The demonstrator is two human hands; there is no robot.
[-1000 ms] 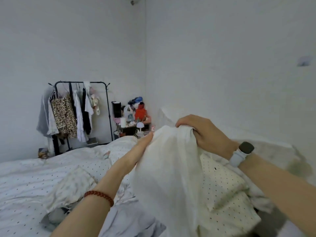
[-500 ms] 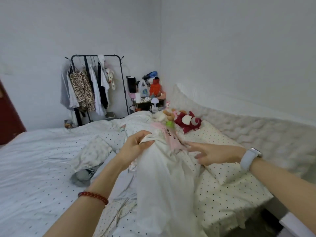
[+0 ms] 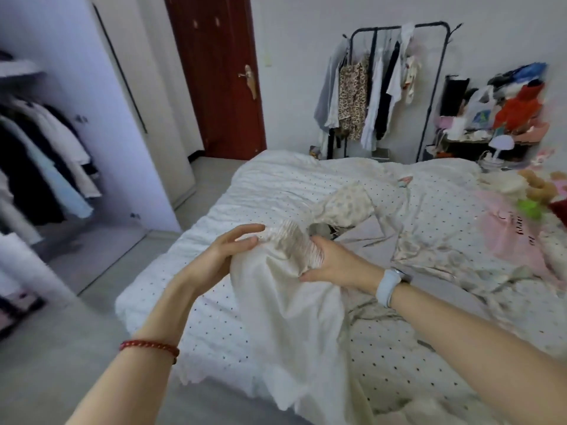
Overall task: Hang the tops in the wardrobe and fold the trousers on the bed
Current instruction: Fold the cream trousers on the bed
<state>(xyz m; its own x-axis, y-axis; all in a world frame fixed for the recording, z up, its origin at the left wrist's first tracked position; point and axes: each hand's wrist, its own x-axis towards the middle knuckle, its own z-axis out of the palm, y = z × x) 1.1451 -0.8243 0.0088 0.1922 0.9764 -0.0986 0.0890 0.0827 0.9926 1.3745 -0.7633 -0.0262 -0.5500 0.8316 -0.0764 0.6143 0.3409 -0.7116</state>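
Both hands are on one white garment [image 3: 285,305], held up over the near left corner of the bed [image 3: 214,326]. Left hand [image 3: 228,251]: fingers fairly straight, thumb underneath, pinching the gathered elastic band at the top. Right hand [image 3: 329,263]: fingers curled into the same band from the other side, bunching it. The rest of the cloth hangs down and drapes over the near edge of the bed.

Judgement: the gathered band reads like a waistband, so probably trousers, and the step is sorting and orienting before the fold. Can't tell for certain; could be a smocked top. Next move calls for spreading the band flat, finding the legs, and laying it on the bare left part of the bed.

More clothes lie unsorted mid-bed: a floral piece [image 3: 346,207] beyond the hands, a pale crumpled one [image 3: 429,250] to the right, a pink one [image 3: 509,231] near the right edge beside soft toys [image 3: 540,188].

Room: open wardrobe [image 3: 40,154] at left with hung clothes, red door [image 3: 221,72] behind, black clothes rail [image 3: 399,87] past the far edge, cluttered side table [image 3: 497,124] at far right. Image is motion-blurred.
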